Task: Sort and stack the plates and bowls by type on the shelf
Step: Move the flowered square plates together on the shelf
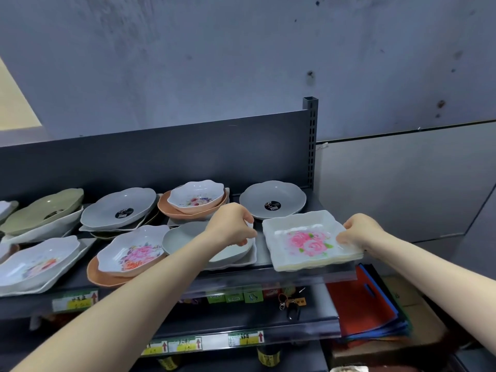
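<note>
White rose-printed plates (308,244) are pinched by our right grip (359,231); our left grip (231,224) curls over a grey bowl (179,236), hold unclear.

Stained grey wall (241,49); dark metal back panel (161,157); slotted upright post (310,143); pale partition (402,183).

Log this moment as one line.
phase: sorting | left hand: grips grey bowl rim | right hand: grips square rose plates by edge | both on shelf
</note>
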